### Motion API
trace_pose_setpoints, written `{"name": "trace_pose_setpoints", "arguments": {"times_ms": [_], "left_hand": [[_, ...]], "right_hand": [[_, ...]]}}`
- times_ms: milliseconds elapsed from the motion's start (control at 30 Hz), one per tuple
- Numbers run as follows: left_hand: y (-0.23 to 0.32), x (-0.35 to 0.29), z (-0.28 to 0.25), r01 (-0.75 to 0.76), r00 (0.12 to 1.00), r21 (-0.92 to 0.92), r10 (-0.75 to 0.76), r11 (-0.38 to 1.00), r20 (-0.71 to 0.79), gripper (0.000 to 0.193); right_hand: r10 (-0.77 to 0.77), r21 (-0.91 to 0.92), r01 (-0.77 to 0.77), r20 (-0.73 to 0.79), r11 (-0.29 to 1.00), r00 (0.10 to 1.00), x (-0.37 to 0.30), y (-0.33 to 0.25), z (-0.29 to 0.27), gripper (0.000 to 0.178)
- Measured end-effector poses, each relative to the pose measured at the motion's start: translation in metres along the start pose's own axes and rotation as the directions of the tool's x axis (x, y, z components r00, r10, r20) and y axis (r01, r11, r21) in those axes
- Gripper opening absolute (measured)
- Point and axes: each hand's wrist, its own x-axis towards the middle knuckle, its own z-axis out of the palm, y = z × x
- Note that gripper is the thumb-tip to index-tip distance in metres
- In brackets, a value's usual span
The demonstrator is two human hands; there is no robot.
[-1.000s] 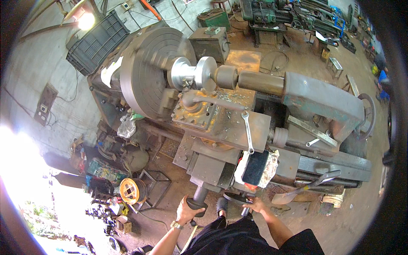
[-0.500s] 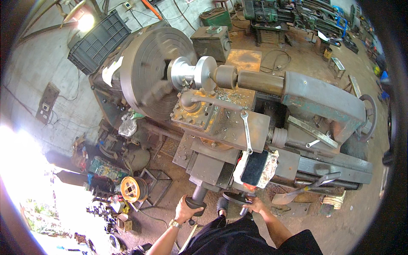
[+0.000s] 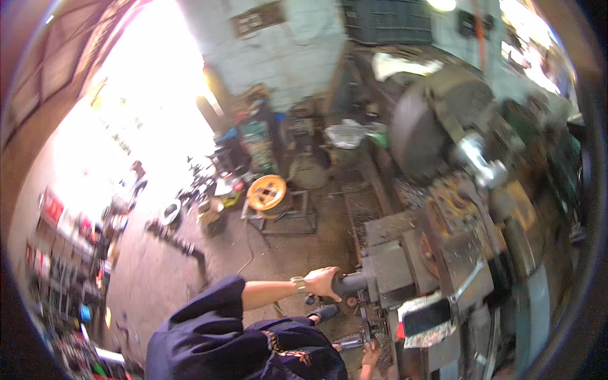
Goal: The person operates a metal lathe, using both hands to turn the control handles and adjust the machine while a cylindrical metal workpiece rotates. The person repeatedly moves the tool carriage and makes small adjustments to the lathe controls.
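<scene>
At the near end of the lathe's cross slide, my left hand (image 3: 323, 282) is wrapped round a dark round handwheel (image 3: 346, 285). Lower and to the right, my right hand (image 3: 371, 352) has its fingers closed at a second handwheel (image 3: 365, 326), partly hidden by the view's lower edge. A shiny spool-shaped metal workpiece (image 3: 482, 162) sticks out from the large lathe chuck (image 3: 421, 126), smeared by blur. Below the workpiece is the rusty tool post (image 3: 453, 196). A wrench (image 3: 467, 282) and a black phone-like slab (image 3: 427, 318) on a stained cloth lie on the carriage.
Left of the lathe, an orange-faced cable reel (image 3: 266, 192) rests by a metal frame (image 3: 297, 225). A clear plastic bag (image 3: 346, 134) and piled parts line the wall. Tool shelves (image 3: 63, 272) stand at the far left. A dark crate (image 3: 386, 22) sits behind the chuck.
The view has swung left, so the lathe now appears at the right and the bright doorway shows more. Both hands stay at their handwheels.
</scene>
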Motion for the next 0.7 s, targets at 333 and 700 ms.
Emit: {"name": "trace_pose_setpoints", "arguments": {"times_ms": [333, 700], "left_hand": [[-0.004, -0.003, 0.003, -0.017, 0.999, -0.048, 0.015, 0.999, -0.036, 0.118], [-0.003, -0.005, 0.005, -0.023, 0.997, -0.055, 0.019, 0.998, -0.074, 0.113]], "right_hand": [[0.079, -0.015, -0.078, 0.056, 0.997, 0.995, 0.029, 0.062, -0.030, 0.037], [0.053, -0.063, -0.044, 0.143, 0.997, 0.988, 0.030, 0.043, -0.036, 0.047]]}}
